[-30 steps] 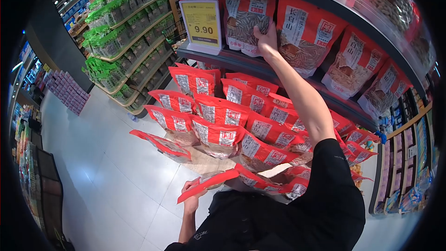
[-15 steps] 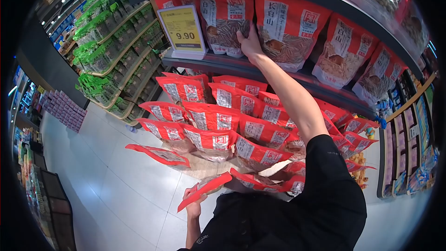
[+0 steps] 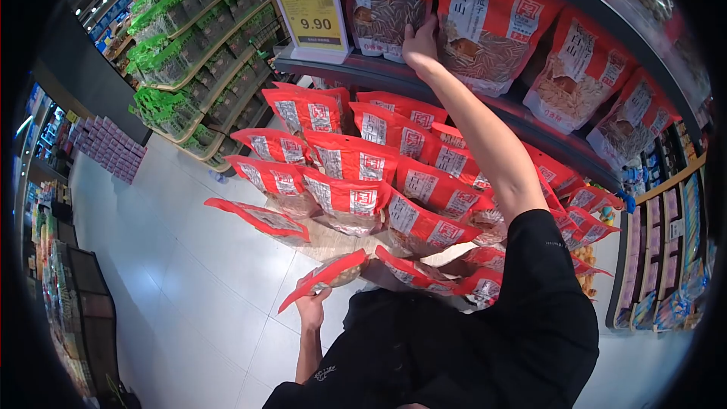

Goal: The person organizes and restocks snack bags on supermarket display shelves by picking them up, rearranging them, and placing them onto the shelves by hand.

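Observation:
My left hand (image 3: 311, 307) is closed round a red bag (image 3: 327, 276) at the lower middle, beside the rows of standing bags. At the upper shelf my right hand (image 3: 421, 39) is at the lower right edge of a red seed bag (image 3: 388, 4). Its thumb lies on the front of the bag and the fingers are partly hidden at the edge. This bag stands upright between the yellow price sign (image 3: 311, 19) and a larger red bag (image 3: 488, 26).
Rows of red bags (image 3: 356, 159) stand below the dark shelf edge (image 3: 363, 72). Racks of green-topped bags (image 3: 163, 53) rise at the left, near stacked purple packs (image 3: 110, 150). A dark bin (image 3: 95, 310) is at the lower left, and another product rack (image 3: 659, 257) at the right.
The view has shifted a little. The bag in my left hand has tilted and risen slightly. My right hand remains at the same shelf bag, its thumb nearer the bag's edge.

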Motion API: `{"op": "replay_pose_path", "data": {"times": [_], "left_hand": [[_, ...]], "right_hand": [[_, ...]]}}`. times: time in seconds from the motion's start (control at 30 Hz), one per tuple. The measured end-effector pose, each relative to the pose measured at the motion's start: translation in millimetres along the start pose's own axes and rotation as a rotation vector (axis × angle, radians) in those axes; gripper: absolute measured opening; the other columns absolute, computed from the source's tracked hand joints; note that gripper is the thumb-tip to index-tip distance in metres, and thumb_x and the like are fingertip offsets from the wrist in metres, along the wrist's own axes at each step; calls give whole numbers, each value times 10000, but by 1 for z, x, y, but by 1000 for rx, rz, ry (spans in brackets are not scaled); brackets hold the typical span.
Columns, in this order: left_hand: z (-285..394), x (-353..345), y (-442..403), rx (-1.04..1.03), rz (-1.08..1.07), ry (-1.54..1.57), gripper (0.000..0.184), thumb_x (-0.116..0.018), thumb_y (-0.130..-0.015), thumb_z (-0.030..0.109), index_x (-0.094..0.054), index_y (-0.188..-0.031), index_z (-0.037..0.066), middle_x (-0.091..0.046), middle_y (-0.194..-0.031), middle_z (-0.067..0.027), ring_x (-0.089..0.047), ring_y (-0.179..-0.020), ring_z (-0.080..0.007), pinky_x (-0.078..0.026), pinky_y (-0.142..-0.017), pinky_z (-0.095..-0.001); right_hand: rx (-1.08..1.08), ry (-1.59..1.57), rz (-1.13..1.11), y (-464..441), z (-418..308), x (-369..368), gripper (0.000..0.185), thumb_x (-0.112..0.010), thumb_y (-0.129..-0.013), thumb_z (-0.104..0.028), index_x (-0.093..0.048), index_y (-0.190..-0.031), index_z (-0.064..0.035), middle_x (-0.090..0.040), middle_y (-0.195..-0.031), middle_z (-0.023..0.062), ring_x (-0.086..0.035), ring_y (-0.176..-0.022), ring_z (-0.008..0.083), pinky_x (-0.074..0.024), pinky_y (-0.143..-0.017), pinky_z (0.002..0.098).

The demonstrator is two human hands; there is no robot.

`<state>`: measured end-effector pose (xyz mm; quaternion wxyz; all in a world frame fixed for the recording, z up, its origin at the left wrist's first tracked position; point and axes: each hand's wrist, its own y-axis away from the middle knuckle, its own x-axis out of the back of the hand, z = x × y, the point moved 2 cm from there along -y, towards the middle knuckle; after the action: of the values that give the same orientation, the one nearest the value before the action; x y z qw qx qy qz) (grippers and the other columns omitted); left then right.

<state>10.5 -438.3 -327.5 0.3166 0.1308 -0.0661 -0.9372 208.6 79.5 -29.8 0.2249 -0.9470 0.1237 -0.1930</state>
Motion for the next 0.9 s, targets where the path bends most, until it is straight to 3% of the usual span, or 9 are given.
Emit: {"op": "replay_pose_path", "data": {"times": [0.33, 0.43, 0.53, 0.6, 0.67, 0.73, 0.83, 0.87, 0.9], "left_hand": [[12, -14, 3, -31, 27, -34, 430, -647, -686, -211, -621, -1074, -28, -661, -1040, -87, -631, -964, -179, -486, -869, -311], [0, -2, -1, 11, -67, -124, 610, -725, -686, -117, -503, -1248, -34, -576, -1176, -97, -552, -1116, -198, -411, -1013, -338], [12, -14, 0, 42, -44, -156, 617, -731, -680, -119, -506, -1248, -33, -583, -1171, -99, -555, -1112, -193, -416, -1007, -334], [17, -19, 0, 8, -49, -124, 624, -732, -678, -123, -506, -1252, -30, -589, -1166, -100, -555, -1111, -188, -421, -1001, -327], [18, -20, -1, 12, -37, -138, 612, -735, -672, -120, -520, -1239, -36, -599, -1148, -97, -562, -1098, -190, -421, -998, -326], [17, -18, -2, 40, -20, -234, 608, -735, -668, -121, -526, -1233, -38, -601, -1144, -97, -563, -1096, -189, -421, -997, -326], [30, -30, 0, -52, 44, -197, 338, -736, -683, -71, -663, -1007, -4, -622, -847, 13, -505, -707, -55, -396, -647, -225], [21, -21, -4, 61, -30, -194, 615, -724, -667, -129, -519, -1240, -42, -602, -1159, -103, -559, -1114, -190, -421, -1003, -328], [21, -22, -5, 55, -44, -184, 614, -724, -670, -127, -517, -1242, -44, -596, -1174, -105, -556, -1119, -189, -420, -1005, -328]], "right_hand": [[196, 188, 64, 15, -3, -1, 881, -641, -861, -188, -56, -1433, 137, -243, -1441, 379, -254, -1359, 486, -204, -1150, 457], [193, 158, -44, 17, -2, 0, 943, -628, -873, -268, 7, -1437, 142, -179, -1443, 416, -178, -1391, 488, -158, -1165, 443], [211, 293, -61, 36, -23, 20, 752, -627, -874, -282, -268, -1345, 182, -369, -1324, 439, -370, -1302, 489, -314, -1084, 455], [38, 263, -484, 50, -42, 34, 538, -620, -883, -286, -491, -1107, 185, -559, -1071, 417, -561, -1098, 485, -451, -921, 466], [166, 229, -340, 56, -39, 32, 390, -578, -878, -225, -594, -894, 165, -605, -911, 393, -617, -963, 482, -495, -870, 487], [190, 220, -337, 58, -39, 36, 431, -588, -892, -258, -575, -926, 171, -611, -928, 389, -619, -973, 476, -497, -867, 487], [295, 213, -336, 67, -39, 41, 529, -590, -935, -296, -449, -1285, 73, -595, -1164, 316, -594, -1115, 399, -469, -951, 399], [453, 263, -174, 74, -33, 39, 554, -669, -872, -205, -462, -1351, -18, -569, -1287, 239, -568, -1203, 274, -443, -1013, 351], [397, 165, -409, 86, -55, 54, 629, -652, -887, -241, -380, -1414, -30, -481, -1370, 252, -487, -1284, 282, -376, -1073, 340]]}}
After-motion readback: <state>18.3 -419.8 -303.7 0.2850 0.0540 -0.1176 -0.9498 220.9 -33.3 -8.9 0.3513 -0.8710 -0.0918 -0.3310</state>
